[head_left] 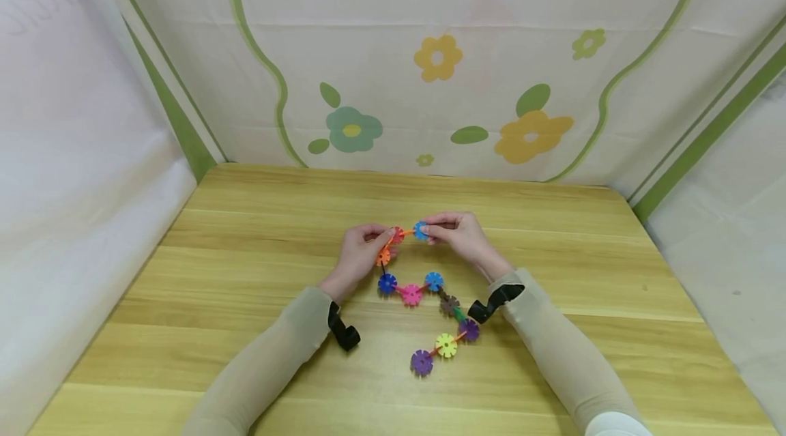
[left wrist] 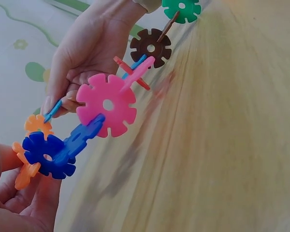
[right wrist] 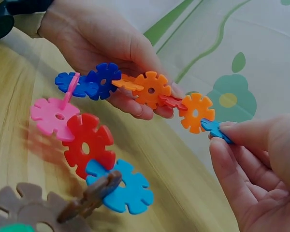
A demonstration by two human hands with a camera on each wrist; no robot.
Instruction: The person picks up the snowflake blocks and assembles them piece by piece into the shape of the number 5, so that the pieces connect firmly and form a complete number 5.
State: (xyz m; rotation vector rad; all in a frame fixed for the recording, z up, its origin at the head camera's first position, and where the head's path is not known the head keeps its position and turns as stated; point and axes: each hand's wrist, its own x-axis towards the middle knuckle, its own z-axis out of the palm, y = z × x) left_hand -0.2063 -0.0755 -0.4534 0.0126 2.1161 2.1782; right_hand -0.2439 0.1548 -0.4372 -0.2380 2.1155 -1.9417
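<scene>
A chain of notched plastic snowflake discs, slotted edge to edge, curves between the two hands and down toward the front of the table. My left hand [head_left: 359, 255] pinches the chain at a red disc [right wrist: 173, 102]. Thumb and forefinger of my right hand [head_left: 463, 235] pinch the light blue disc [right wrist: 215, 130] at the chain's far end. An orange disc [right wrist: 195, 112] joins these two. Past the left hand follow another orange disc [right wrist: 151, 90], dark blue discs [left wrist: 47, 155] and a pink disc [left wrist: 107, 104].
The chain's rest runs over the wooden table [head_left: 295, 381] through a brown disc [head_left: 449, 305], a purple disc [head_left: 469, 329] and a yellow disc [head_left: 446, 345], ending at another purple disc [head_left: 421, 362]. Black straps [head_left: 496, 302] hang at both wrists. Flower-printed cloth [head_left: 381, 67] encloses the table.
</scene>
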